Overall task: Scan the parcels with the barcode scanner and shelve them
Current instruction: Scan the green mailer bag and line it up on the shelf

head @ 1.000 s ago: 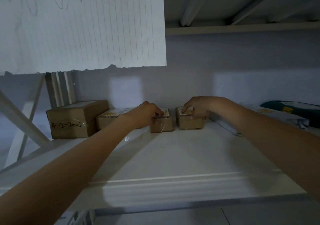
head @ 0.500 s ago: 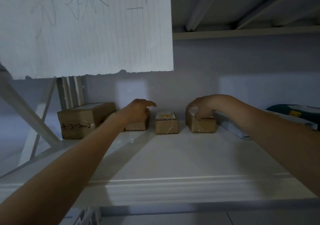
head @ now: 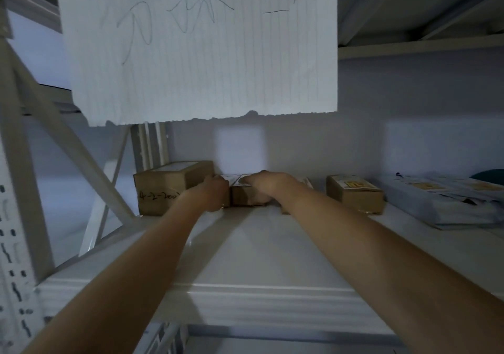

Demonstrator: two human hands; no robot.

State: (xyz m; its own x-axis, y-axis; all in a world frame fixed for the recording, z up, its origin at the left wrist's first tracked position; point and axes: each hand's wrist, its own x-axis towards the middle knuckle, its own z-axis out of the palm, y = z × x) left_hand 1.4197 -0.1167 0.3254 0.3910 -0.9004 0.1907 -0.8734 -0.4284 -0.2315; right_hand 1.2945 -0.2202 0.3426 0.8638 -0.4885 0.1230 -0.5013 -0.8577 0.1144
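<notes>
Reaching to the back of the white metal shelf (head: 272,266), the left hand (head: 215,195) and right hand (head: 266,183) rest on 2 small brown cardboard parcels (head: 246,198) (finger positions unclear), apparently tidying them beside the larger brown box (head: 169,187).
</notes>
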